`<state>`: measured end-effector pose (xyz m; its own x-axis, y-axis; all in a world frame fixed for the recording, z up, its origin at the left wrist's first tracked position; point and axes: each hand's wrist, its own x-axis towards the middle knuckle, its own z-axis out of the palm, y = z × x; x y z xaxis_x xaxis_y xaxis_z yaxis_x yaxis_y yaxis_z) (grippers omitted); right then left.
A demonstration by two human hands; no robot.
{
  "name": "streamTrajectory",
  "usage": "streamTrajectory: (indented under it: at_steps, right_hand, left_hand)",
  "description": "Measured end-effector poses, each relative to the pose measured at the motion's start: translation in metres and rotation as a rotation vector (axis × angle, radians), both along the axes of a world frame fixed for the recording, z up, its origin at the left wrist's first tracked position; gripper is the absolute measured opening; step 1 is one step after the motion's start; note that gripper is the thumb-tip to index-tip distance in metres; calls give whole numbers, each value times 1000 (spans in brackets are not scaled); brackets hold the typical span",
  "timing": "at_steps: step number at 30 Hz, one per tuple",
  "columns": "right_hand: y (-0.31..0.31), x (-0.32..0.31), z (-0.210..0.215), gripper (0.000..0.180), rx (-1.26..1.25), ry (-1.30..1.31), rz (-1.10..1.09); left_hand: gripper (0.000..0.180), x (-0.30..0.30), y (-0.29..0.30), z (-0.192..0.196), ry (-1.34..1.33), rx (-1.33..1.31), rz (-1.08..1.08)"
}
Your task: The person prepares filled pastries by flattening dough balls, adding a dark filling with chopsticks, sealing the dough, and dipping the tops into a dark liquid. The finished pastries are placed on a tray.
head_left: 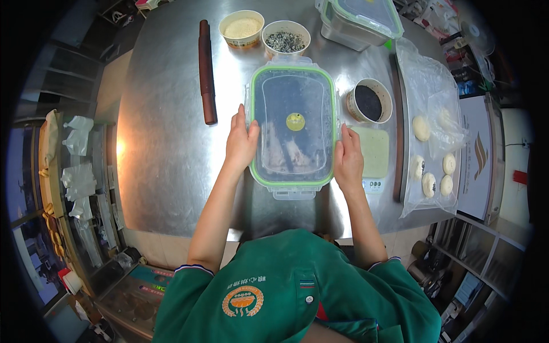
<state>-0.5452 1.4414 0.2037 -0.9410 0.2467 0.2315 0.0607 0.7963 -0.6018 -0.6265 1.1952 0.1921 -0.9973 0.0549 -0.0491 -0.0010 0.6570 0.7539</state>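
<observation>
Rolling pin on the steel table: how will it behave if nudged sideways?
The rolling pin looks round and rigid, so it would probably roll freely. The steel table seems smooth and shiny, giving little grip. Nothing lies beside the pin to stop it.

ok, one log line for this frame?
left hand: on container lid left edge | right hand: on right edge | container: on steel table

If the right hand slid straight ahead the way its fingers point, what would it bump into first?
Probably the round paper cup of black sesame. The right hand rests on the right edge of the clear green-rimmed plastic container, fingers pointing away from the person, and the cup stands just beyond them.
</observation>
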Motion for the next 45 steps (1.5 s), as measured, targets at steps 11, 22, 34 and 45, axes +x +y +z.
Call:
streamTrajectory:
  at_steps: [11,22,34,45]
  right_hand:
    - [17,4,18,54,372,-9,159]
    - [-61,97,-7,70,-898,145,-360]
    - [-70,94,45,44,-1176,0,-301]
    - [-267,-159,13,46,-742,-416,535]
  left_hand:
    - [59,58,28,8,375,266,205]
    - [55,-54,17,44,-8,-419,-193]
    - [43,12,-102,44,-405,376,-70]
    - [33,133,-302,26,-245,1153,762]
